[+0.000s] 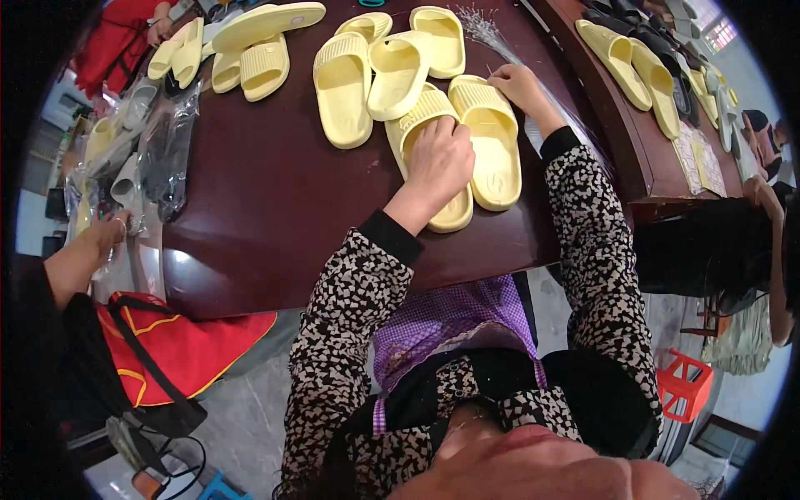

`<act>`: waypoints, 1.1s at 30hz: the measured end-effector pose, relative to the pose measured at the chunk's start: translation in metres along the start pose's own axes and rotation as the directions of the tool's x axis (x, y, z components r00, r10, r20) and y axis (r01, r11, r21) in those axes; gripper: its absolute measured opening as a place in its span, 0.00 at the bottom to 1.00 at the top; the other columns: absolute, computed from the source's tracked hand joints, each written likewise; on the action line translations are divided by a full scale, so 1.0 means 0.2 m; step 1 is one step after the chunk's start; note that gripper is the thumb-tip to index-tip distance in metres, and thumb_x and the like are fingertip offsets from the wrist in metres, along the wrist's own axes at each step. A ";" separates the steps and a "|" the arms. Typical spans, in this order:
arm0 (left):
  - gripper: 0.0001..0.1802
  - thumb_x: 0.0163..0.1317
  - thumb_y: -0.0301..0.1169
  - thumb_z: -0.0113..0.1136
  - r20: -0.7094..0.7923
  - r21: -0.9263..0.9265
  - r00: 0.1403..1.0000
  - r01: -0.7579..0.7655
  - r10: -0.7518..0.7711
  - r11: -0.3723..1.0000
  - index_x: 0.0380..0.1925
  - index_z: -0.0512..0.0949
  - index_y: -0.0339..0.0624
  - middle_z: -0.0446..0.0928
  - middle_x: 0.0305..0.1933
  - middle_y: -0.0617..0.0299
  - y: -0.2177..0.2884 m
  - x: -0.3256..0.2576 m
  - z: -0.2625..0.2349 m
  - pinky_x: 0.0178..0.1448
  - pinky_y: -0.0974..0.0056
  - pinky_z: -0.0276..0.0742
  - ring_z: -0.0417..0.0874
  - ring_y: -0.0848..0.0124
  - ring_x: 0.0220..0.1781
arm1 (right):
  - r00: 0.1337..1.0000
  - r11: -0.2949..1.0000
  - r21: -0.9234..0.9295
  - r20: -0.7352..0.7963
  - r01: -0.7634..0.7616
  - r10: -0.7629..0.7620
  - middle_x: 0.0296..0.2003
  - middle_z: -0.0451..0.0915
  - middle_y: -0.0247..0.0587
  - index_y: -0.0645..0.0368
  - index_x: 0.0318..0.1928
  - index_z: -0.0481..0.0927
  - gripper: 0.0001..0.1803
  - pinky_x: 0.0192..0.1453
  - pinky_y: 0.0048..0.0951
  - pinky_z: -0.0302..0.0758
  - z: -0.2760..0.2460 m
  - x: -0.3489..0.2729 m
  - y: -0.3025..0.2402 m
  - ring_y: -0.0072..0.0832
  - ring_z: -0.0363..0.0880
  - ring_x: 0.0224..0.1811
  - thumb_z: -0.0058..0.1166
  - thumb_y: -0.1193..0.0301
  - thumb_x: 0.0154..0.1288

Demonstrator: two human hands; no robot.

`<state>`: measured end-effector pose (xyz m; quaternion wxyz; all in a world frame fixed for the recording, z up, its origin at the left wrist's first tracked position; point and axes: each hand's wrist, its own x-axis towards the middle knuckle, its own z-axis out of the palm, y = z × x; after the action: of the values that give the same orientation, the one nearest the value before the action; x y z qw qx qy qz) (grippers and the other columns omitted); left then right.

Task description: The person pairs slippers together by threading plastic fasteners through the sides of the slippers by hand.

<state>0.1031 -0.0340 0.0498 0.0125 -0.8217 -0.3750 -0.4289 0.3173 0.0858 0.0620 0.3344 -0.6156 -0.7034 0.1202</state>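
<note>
Two yellow slippers lie side by side on the dark red table, toes pointing away from me. My left hand (437,158) is closed over the strap edge of the left slipper (452,212), with its fingertips partly hidden. At the toe end of the right slipper (493,158), my right hand (518,87) has its fingers pinched together beside the strap. Whatever those fingers hold is too small to make out. Several other yellow slippers (342,92) rest just beyond and to the left. A bundle of thin clear strands (487,32) stretches past my right hand.
More yellow slippers (265,68) are piled at the far left of the table (250,200). Bagged slippers (162,158) stand along its left edge, near another person's hand (107,237). A second table (612,137) on the right carries slippers. A red stool (685,385) is on the floor.
</note>
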 end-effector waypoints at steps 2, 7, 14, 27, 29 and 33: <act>0.03 0.50 0.26 0.54 0.023 -0.064 1.000 0.015 -0.014 0.998 0.23 0.74 0.37 0.73 0.28 0.53 0.00 -0.01 0.00 0.40 0.54 0.72 0.76 0.57 0.33 | 0.999 0.999 -0.030 -0.022 0.023 -0.024 0.22 0.81 0.40 0.65 0.29 0.82 0.13 0.33 0.30 0.74 -0.01 -0.03 0.01 0.28 0.79 0.26 0.59 0.65 0.52; 0.04 0.52 0.26 0.54 0.171 -0.279 0.983 -0.023 0.073 0.960 0.21 0.73 0.38 0.73 0.24 0.56 0.03 -0.05 -0.02 0.40 0.55 0.72 0.75 0.58 0.31 | 0.992 0.994 -0.081 0.108 0.075 -0.066 0.25 0.81 0.46 0.63 0.31 0.82 0.10 0.33 0.32 0.73 -0.14 -0.20 0.04 0.33 0.79 0.27 0.60 0.69 0.51; 0.05 0.50 0.25 0.55 0.130 -0.277 0.988 -0.041 0.080 0.960 0.19 0.72 0.38 0.72 0.21 0.56 0.06 -0.04 -0.04 0.37 0.57 0.72 0.75 0.59 0.30 | 0.994 0.978 0.210 0.112 -0.018 -0.006 0.21 0.76 0.34 0.67 0.31 0.79 0.06 0.29 0.20 0.70 -0.21 -0.24 -0.17 0.16 0.73 0.24 0.55 0.75 0.57; 0.04 0.50 0.25 0.56 0.068 -0.265 0.998 0.004 0.014 0.964 0.21 0.72 0.38 0.73 0.25 0.55 0.07 -0.04 -0.07 0.38 0.57 0.73 0.75 0.59 0.31 | 0.925 0.924 0.295 0.216 0.245 -0.314 0.27 0.78 0.33 0.65 0.37 0.76 0.06 0.34 0.24 0.72 0.01 -0.10 -0.12 0.21 0.74 0.29 0.51 0.76 0.62; 0.04 0.51 0.24 0.56 0.051 -0.271 0.999 0.007 0.007 0.963 0.21 0.72 0.37 0.73 0.25 0.55 0.06 -0.05 -0.09 0.38 0.57 0.73 0.75 0.59 0.31 | 0.932 0.969 0.146 0.278 0.198 -0.232 0.28 0.78 0.37 0.64 0.38 0.75 0.05 0.35 0.26 0.72 -0.01 -0.13 -0.17 0.23 0.75 0.30 0.50 0.76 0.62; 0.03 0.52 0.24 0.56 0.065 -0.268 0.997 -0.013 0.032 0.963 0.24 0.73 0.36 0.73 0.28 0.54 0.09 -0.03 -0.12 0.40 0.58 0.73 0.75 0.59 0.32 | 0.979 0.982 0.104 0.108 0.159 -0.170 0.28 0.78 0.50 0.63 0.37 0.75 0.06 0.37 0.33 0.73 -0.09 -0.18 -0.23 0.39 0.78 0.32 0.51 0.74 0.61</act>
<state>0.0954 -0.0586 0.0656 -0.1064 -0.8343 -0.3046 -0.4471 0.2936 0.0371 0.0901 0.3305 -0.5304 -0.7639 0.1612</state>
